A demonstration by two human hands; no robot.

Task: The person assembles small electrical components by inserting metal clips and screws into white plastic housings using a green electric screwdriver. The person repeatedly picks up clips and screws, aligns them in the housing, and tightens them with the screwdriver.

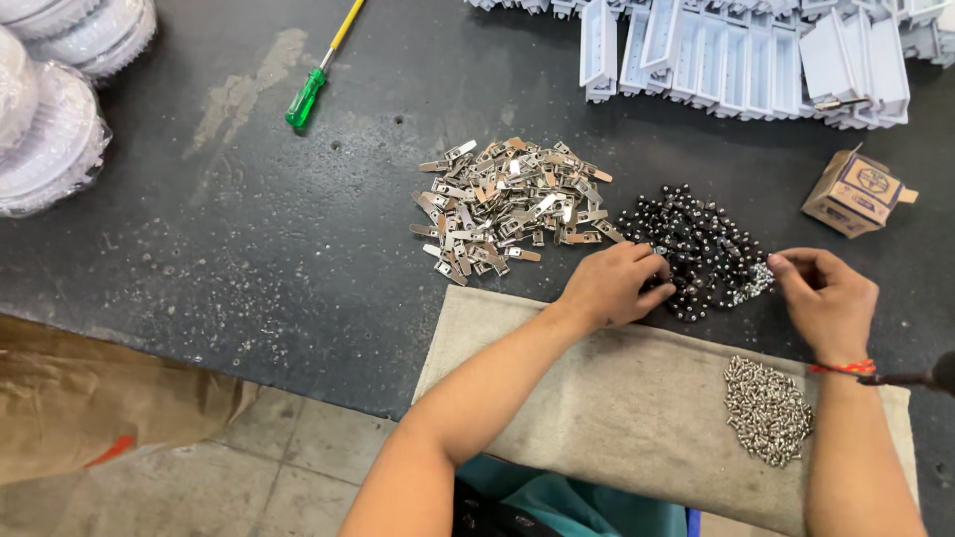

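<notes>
Silver screws (767, 411) heaped lower right on cloth (617, 398); left hand (615, 285) curled in black screw pile (696, 249), grip unclear; right hand (826, 298) pinched, contents unseen; piles could get mixed w/ a careless sweep.

A small assembly workshop: a scuffed dark worktop (249, 229) carries heaps of metal clips (507, 204), black parts (696, 244) and screws (766, 410), rows of white plastic housings (746, 55), a green-handled screwdriver (308, 94), above a bare concrete floor (288, 477).
</notes>
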